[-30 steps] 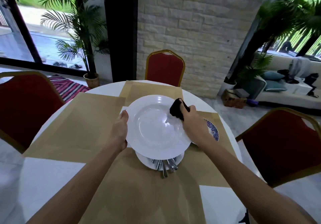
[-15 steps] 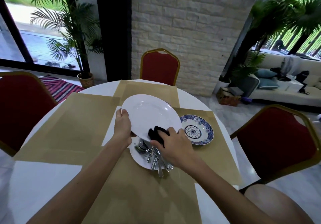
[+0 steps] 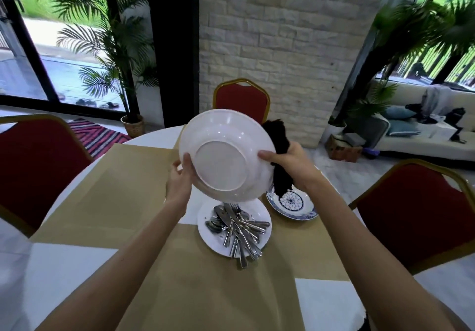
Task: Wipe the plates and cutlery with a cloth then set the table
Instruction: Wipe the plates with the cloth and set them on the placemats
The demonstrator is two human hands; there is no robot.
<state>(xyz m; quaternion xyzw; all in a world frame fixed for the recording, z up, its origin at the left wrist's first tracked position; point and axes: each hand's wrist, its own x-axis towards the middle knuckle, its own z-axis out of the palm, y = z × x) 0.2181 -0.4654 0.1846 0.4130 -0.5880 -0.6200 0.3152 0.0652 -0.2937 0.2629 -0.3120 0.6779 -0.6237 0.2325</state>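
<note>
A white deep plate (image 3: 226,154) is held up above the table, tilted with its underside facing me. My left hand (image 3: 180,179) grips its left rim with the thumb on the underside. My right hand (image 3: 290,163) holds the right rim, thumb on the underside, with a black cloth (image 3: 279,156) bunched between the fingers and the plate's far side. Below, a white flat plate (image 3: 210,238) carries a pile of several pieces of steel cutlery (image 3: 237,228). A blue-patterned plate (image 3: 293,206) lies to its right.
Tan placemats (image 3: 108,192) cover a round white table (image 3: 59,274). Red chairs with gold frames stand at the left (image 3: 36,166), far side (image 3: 241,100) and right (image 3: 421,215). A potted palm (image 3: 123,68) and a stone wall stand behind.
The plate has been lifted and flipped so its underside now faces me. My right hand with the cloth moved from the plate's near edge to its right rim.
</note>
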